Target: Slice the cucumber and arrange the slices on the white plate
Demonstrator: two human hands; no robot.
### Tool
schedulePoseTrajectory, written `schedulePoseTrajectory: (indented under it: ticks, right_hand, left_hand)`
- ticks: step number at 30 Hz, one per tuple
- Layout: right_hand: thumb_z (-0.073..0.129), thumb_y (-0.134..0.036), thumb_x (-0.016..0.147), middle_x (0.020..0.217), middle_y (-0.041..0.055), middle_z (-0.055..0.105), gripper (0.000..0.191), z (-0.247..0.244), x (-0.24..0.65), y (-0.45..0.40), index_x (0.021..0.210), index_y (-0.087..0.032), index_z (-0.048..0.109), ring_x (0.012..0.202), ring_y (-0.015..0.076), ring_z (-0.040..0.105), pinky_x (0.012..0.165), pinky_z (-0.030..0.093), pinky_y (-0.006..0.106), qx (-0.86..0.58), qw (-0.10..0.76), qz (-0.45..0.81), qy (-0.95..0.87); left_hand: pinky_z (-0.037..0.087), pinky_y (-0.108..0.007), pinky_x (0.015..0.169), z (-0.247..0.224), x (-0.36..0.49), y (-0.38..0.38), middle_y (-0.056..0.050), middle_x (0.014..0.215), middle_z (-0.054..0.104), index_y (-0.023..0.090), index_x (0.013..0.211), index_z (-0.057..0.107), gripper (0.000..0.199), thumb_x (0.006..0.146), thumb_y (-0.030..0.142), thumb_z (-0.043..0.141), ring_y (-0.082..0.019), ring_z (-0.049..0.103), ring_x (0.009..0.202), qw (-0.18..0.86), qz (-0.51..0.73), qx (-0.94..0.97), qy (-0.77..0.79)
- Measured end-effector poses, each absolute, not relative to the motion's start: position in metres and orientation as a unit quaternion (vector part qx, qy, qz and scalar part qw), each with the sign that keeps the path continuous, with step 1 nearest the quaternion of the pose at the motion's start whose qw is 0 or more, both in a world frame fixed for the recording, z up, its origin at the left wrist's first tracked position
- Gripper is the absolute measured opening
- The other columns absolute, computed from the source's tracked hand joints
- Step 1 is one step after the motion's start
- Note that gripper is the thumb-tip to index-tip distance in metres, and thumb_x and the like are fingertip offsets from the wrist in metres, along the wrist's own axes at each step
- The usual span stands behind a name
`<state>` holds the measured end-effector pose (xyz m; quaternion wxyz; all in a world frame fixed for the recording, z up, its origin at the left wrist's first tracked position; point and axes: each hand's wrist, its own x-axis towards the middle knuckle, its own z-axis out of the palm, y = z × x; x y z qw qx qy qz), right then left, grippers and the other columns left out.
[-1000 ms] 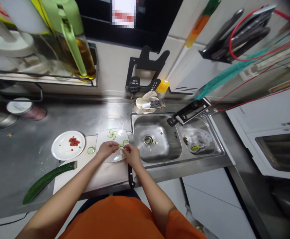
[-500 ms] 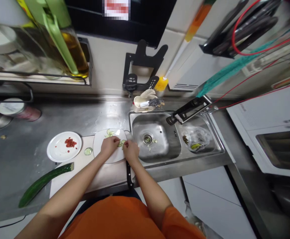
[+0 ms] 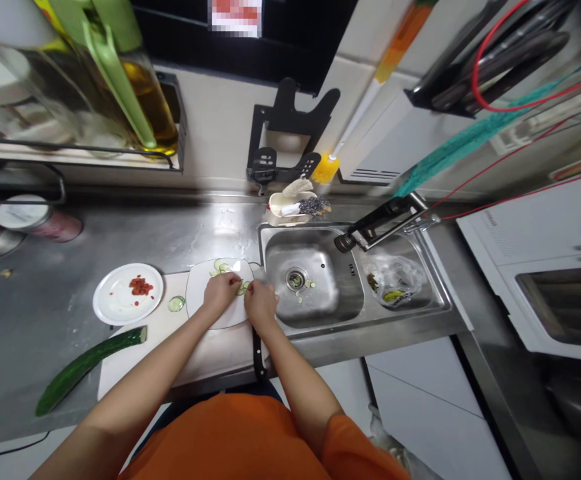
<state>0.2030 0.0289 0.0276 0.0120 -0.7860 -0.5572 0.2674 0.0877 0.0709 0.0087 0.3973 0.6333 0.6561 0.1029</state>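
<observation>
My left hand (image 3: 221,291) and my right hand (image 3: 260,303) meet over a white square plate (image 3: 208,313), fingers pinched close together. Between their fingertips lie thin green-edged cucumber slices (image 3: 243,287), which both hands grip or press. More cucumber slices (image 3: 219,267) are fanned along the plate's far edge. Beneath the plate is a pale cutting board (image 3: 210,353). A black-handled knife (image 3: 258,353) lies at the board's right, its blade mostly hidden. Left of the plate are a few stacked cucumber slices (image 3: 176,304) and a long cut cucumber (image 3: 88,367).
A white round plate (image 3: 105,300) with chopped red pieces (image 3: 140,286) stands on the left. To the right is a double sink (image 3: 315,307) with a tap (image 3: 370,227) and a plastic bag (image 3: 395,280). Oil bottles (image 3: 135,100) stand on a rack above the counter.
My right hand has shifted very slightly left towards my left hand. My left hand and the cucumber slices stay nearly in place; the view has moved a little.
</observation>
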Motion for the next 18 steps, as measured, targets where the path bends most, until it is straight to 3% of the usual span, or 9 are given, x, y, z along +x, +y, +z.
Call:
schedulePoseTrajectory:
  ticks: [18]
  right_hand:
    - [0.04, -0.019, 0.09, 0.099, 0.0107, 0.065, 0.023, 0.0325, 0.1946, 0.034, 0.098, -0.019, 0.062, 0.111, 0.0273, 0.043, 0.078, 0.032, 0.037, -0.775, -0.046, 0.24, -0.583]
  left_hand:
    - [0.036, -0.025, 0.064, 0.0006, 0.0887, 0.0681, -0.003, 0.079, 0.068, 0.021, 0.083, 0.065, 0.017, 0.079, 0.033, 0.053, -0.017, 0.058, 0.073, 0.339, 0.072, 0.66, 0.666]
